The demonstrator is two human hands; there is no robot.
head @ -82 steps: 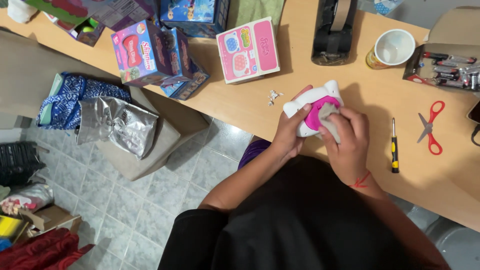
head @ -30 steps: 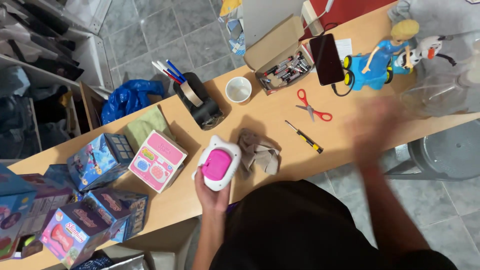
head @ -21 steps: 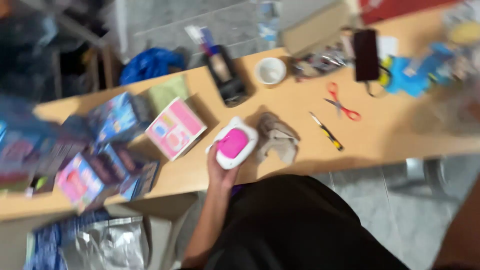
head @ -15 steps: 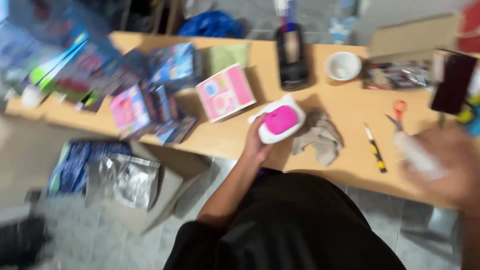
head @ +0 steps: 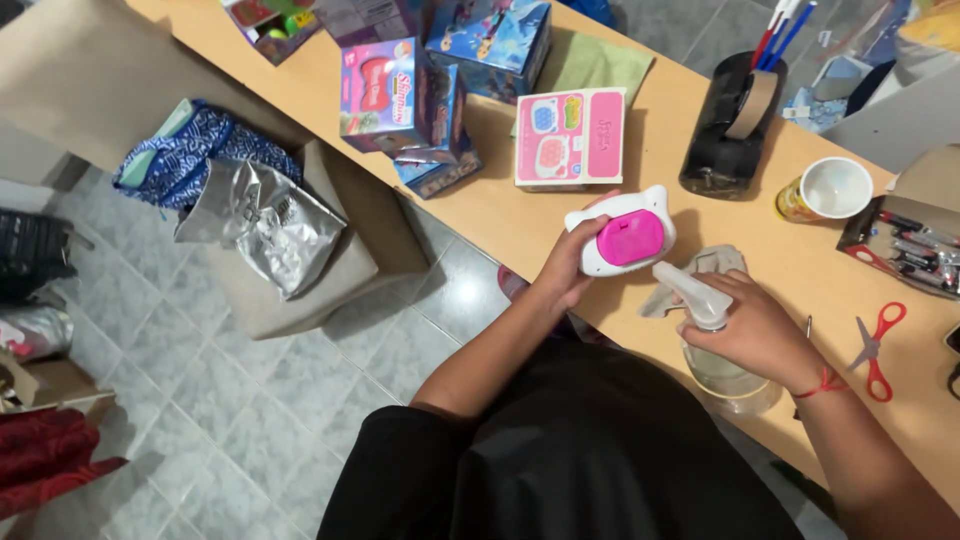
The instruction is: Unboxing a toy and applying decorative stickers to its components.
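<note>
My left hand (head: 562, 268) grips a white toy with a pink middle and small ears (head: 622, 232), held just above the wooden table (head: 520, 215). My right hand (head: 757, 332) holds a clear spray bottle (head: 712, 335) by its neck, nozzle pointing left toward the toy. A grey cloth (head: 708, 264) lies crumpled on the table between the toy and the bottle, partly hidden by both.
A pink flat box (head: 570, 137) and several colourful toy boxes (head: 420, 80) lie at the far left. A black tape dispenser (head: 735, 125), a white cup (head: 830, 188), red scissors (head: 875, 335) and a tool tray (head: 905, 240) stand to the right. A cardboard box with silver bags (head: 265, 225) sits on the floor.
My right hand, empty and out to the right before, has come back holding a spray bottle next to the toy. The cloth it held earlier now lies on the table.
</note>
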